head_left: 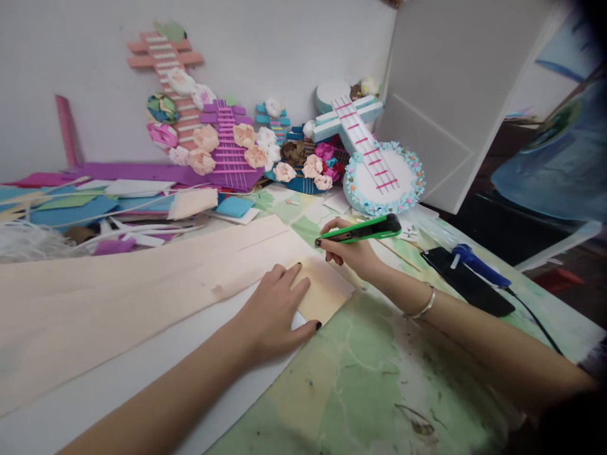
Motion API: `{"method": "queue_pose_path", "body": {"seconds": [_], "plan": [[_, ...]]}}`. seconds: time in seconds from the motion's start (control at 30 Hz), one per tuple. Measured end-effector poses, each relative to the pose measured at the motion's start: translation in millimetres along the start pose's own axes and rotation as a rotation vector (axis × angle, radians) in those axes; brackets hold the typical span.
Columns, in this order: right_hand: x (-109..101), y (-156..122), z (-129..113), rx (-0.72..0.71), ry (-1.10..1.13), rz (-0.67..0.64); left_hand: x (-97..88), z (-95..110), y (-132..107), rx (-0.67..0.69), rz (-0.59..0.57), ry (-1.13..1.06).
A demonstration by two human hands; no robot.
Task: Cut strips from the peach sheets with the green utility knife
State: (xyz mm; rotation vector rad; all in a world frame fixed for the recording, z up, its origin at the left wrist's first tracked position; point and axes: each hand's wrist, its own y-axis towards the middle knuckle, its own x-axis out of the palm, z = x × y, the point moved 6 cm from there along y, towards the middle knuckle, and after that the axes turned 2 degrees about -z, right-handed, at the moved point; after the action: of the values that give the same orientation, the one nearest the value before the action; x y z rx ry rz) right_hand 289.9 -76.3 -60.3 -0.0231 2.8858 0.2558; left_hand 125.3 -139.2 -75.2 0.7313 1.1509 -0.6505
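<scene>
My left hand (277, 309) lies flat, fingers stretched out, pressing down on a long peach foam sheet (142, 278) that runs across the table. My right hand (351, 253) is closed around a green utility knife (363, 229), held at the sheet's far right end near its short edge. A silver bangle (423, 308) sits on my right wrist. A white sheet (142, 373) lies under the peach one.
Foam guitar models with paper flowers (222, 142) and a white-and-teal guitar (379, 170) lean at the back. Coloured foam scraps (95, 208) pile at left. A blue glue gun (477, 265) rests on a black pad (467, 284) at right. A white board (446, 107) stands behind.
</scene>
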Motion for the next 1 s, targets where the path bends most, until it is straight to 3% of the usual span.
{"method": "queue_pose_path", "body": {"seconds": [0.1, 0.23, 0.53, 0.7, 0.8, 0.9, 1.0], "plan": [[6.8, 2.2, 12.7, -0.039, 0.005, 0.041, 0.3, -0.6, 1.3, -0.010, -0.012, 0.002], [14.7, 3.4, 21.3, -0.096, -0.033, -0.009, 4.0, -3.6, 0.7, -0.031, 0.005, 0.005], [16.3, 2.6, 18.9, -0.145, -0.128, -0.069, 9.8, -1.8, 3.3, -0.030, -0.083, 0.019], [15.7, 2.9, 21.1, -0.176, -0.175, -0.070, 10.7, -2.1, 2.3, -0.028, -0.065, 0.027], [12.5, 0.3, 23.2, -0.176, -0.188, -0.008, 10.7, -2.6, 1.5, -0.017, -0.027, 0.038], [10.4, -5.0, 16.8, -0.272, -0.171, 0.041, 10.7, 1.3, 0.9, 0.003, 0.010, 0.056], [15.9, -8.6, 8.4, -0.367, -0.216, -0.038, 16.3, 7.7, 0.5, -0.013, -0.032, 0.059]]}}
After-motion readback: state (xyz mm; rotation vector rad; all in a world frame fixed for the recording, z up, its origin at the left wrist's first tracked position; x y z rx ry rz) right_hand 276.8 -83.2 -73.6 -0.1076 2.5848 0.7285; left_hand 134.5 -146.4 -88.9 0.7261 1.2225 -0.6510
